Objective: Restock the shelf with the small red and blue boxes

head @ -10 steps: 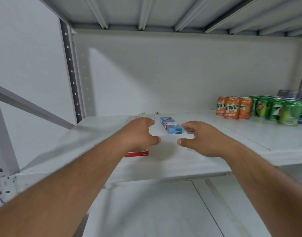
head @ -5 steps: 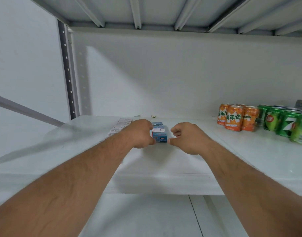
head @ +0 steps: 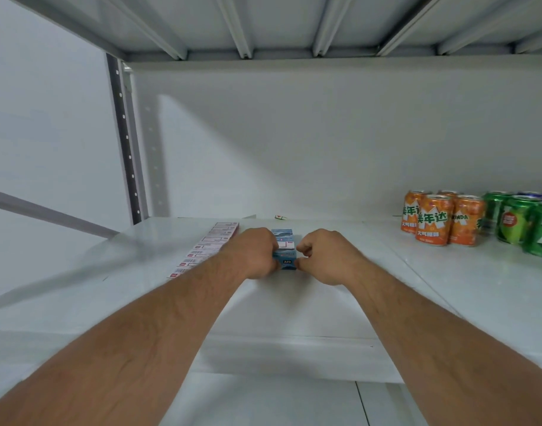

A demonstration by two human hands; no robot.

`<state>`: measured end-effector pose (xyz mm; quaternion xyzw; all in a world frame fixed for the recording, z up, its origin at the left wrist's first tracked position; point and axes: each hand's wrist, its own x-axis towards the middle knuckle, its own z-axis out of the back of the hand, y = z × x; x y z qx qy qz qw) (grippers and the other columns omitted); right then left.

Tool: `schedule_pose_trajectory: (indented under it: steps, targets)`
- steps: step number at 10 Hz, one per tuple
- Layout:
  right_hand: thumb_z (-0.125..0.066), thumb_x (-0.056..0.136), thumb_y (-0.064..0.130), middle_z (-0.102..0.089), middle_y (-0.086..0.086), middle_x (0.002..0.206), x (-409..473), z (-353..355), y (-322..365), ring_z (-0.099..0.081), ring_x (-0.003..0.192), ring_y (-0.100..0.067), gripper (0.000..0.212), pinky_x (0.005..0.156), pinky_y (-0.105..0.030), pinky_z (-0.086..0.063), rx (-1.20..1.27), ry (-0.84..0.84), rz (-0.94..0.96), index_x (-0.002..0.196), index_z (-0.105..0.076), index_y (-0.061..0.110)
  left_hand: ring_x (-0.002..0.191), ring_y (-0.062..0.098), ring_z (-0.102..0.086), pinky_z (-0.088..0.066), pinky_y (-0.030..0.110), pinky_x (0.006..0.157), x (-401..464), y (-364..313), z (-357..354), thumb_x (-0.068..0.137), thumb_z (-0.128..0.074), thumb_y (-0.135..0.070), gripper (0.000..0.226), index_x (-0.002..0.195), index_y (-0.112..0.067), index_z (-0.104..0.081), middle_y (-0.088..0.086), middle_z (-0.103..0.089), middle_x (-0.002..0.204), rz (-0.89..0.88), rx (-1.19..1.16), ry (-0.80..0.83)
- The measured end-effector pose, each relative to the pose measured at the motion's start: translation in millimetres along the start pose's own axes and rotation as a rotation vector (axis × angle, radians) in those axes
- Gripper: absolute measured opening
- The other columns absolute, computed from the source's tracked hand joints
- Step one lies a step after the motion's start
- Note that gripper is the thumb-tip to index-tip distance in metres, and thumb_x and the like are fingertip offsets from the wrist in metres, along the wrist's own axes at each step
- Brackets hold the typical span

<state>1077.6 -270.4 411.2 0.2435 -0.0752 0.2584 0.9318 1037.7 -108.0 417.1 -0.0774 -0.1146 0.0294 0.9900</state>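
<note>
At ten o'clock on the white shelf [head: 386,290] we note a row of red boxes [head: 206,252] running front to back. Just right of it our left hand [head: 252,253] and right hand [head: 323,256], fingers curled, grip the row of blue boxes [head: 284,249] from either side, mid-shelf. At three o'clock stand orange cans [head: 432,219], then green cans [head: 521,222].

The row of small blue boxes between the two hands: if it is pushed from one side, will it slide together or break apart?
The row of small blue boxes is separate cartons, so it probably buckles unless squeezed. The left hand and right hand grip opposite sides. Flat bases should slide easily on the smooth white shelf, not roll.
</note>
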Motion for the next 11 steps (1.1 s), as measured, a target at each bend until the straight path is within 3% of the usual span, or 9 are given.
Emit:
schedule_pose_trajectory:
  steps: [1, 2, 4, 5, 6, 7, 9, 10, 11]
  targets:
    - [-0.072, 0.085, 0.025, -0.067, 0.004, 0.089, 2.2, -6.6, -2.1, -0.065, 0.086, -0.021, 0.015, 0.066, -0.023, -0.044, 0.004, 0.002, 0.003, 0.099, -0.077, 0.024, 0.072, 0.024, -0.056, -0.051, 0.029, 0.083, 4.2, 2.2, -4.8, 0.081, -0.064, -0.027, 0.004, 0.077, -0.027, -0.064, -0.006, -0.049, 0.063, 0.0, 0.007, -0.012]
    - [-0.07, 0.085, 0.023, -0.072, 0.0, 0.097, 4.7, -10.0, -2.8, -0.067, 0.088, -0.023, 0.015, 0.065, -0.023, -0.043, 0.006, -0.015, -0.02, 0.099, -0.077, 0.024, 0.067, 0.021, -0.054, -0.053, 0.036, 0.093, 9.2, 6.2, -7.3, 0.08, -0.065, -0.029, 0.007, 0.073, -0.029, -0.064, -0.005, -0.052, 0.062, -0.001, 0.006, -0.028]
    - [-0.066, 0.087, 0.019, -0.073, -0.005, 0.099, 11.6, -14.9, -2.0, -0.066, 0.088, -0.026, 0.016, 0.062, -0.022, -0.04, -0.023, -0.054, -0.039, 0.097, -0.077, 0.022, 0.073, 0.022, -0.056, -0.056, 0.032, 0.073, 13.1, 8.5, -7.4, 0.082, -0.065, -0.027, 0.014, 0.091, -0.022, -0.074, -0.002, -0.055, 0.068, -0.014, 0.001, -0.039]
    - [-0.066, 0.087, 0.02, -0.072, -0.005, 0.1, 14.1, -16.7, -2.3, -0.066, 0.089, -0.026, 0.016, 0.064, -0.023, -0.041, -0.029, -0.07, -0.044, 0.098, -0.077, 0.023, 0.074, 0.022, -0.056, -0.055, 0.033, 0.078, 15.3, 10.3, -10.3, 0.082, -0.063, -0.026, 0.012, 0.089, -0.022, -0.073, -0.002, -0.058, 0.073, -0.012, -0.004, -0.047]
    - [-0.065, 0.087, 0.019, -0.072, -0.006, 0.101, 16.0, -17.6, -2.8, -0.066, 0.09, -0.026, 0.018, 0.065, -0.024, -0.042, -0.025, -0.079, -0.044, 0.1, -0.077, 0.022, 0.076, 0.021, -0.058, -0.047, 0.027, 0.066, 17.2, 11.3, -12.6, 0.083, -0.063, -0.027, 0.017, 0.095, -0.023, -0.075, 0.0, -0.064, 0.083, -0.022, -0.014, -0.059]
    - [-0.064, 0.088, 0.016, -0.072, -0.006, 0.101, 16.7, -18.4, -3.0, -0.066, 0.091, -0.026, 0.019, 0.067, -0.024, -0.044, -0.034, -0.076, -0.046, 0.101, -0.077, 0.021, 0.074, 0.021, -0.056, -0.039, 0.025, 0.06, 17.2, 10.7, -12.5, 0.084, -0.062, -0.026, 0.015, 0.093, -0.022, -0.074, 0.001, -0.062, 0.081, -0.025, -0.013, -0.056]
    - [-0.065, 0.088, 0.017, -0.073, -0.006, 0.099, 17.8, -21.9, -5.8, -0.066, 0.091, -0.026, 0.017, 0.069, -0.025, -0.047, -0.003, -0.088, -0.033, 0.099, -0.077, 0.02, 0.078, 0.021, -0.057, -0.039, 0.025, 0.06, 19.9, 13.4, -15.2, 0.085, -0.062, -0.027, 0.012, 0.091, -0.024, -0.072, 0.0, -0.064, 0.089, -0.032, -0.023, -0.058]
    - [-0.064, 0.088, 0.019, -0.071, -0.004, 0.098, 16.6, -21.5, -6.4, -0.065, 0.087, -0.025, 0.01, 0.064, -0.023, -0.042, -0.001, -0.09, -0.01, 0.095, -0.072, 0.019, 0.08, 0.021, -0.056, -0.04, 0.027, 0.063, 18.3, 11.0, -13.1, 0.085, -0.062, -0.029, 0.01, 0.08, -0.021, -0.061, 0.005, -0.065, 0.096, -0.048, 0.008, -0.058]
    - [-0.064, 0.091, 0.023, -0.067, -0.002, 0.104, 11.4, -16.5, -4.1, -0.062, 0.092, -0.024, 0.02, 0.068, -0.024, -0.043, 0.014, -0.076, -0.022, 0.11, -0.069, 0.024, 0.102, 0.021, -0.059, -0.051, 0.034, 0.086, 16.4, 12.0, -11.8, 0.087, -0.063, -0.034, 0.032, 0.115, -0.019, -0.065, 0.001, -0.064, 0.117, 0.017, -0.056, -0.056]
